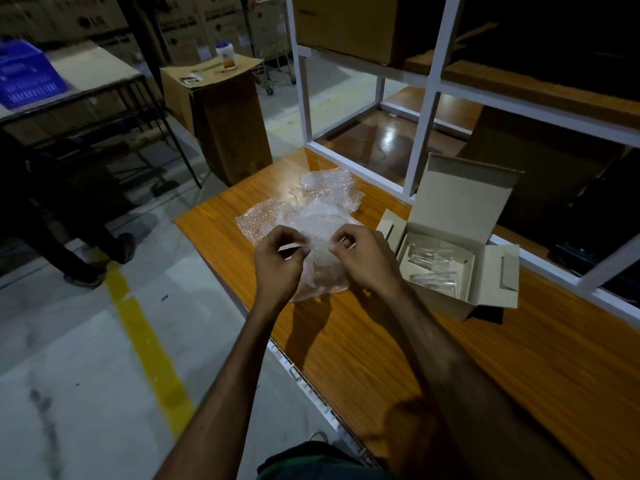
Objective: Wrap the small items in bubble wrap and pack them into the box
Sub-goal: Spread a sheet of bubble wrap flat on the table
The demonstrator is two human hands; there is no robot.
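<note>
A crumpled sheet of clear bubble wrap [311, 216] lies on the orange wooden table [398, 341]. My left hand [278, 261] and my right hand [363, 258] both pinch its near part between fingers and thumb, a short gap apart. Whether a small item is inside the fold I cannot tell. To the right stands an open white cardboard box [457, 230], its lid up and side flaps out; several clear wrapped items [433, 268] lie inside it.
A white metal shelf frame [426, 109] rises behind the table with a brown carton on it. A tall cardboard box [221, 109] with a jar on top stands on the floor beyond. Another person's legs [79, 244] are at left by a yellow floor line.
</note>
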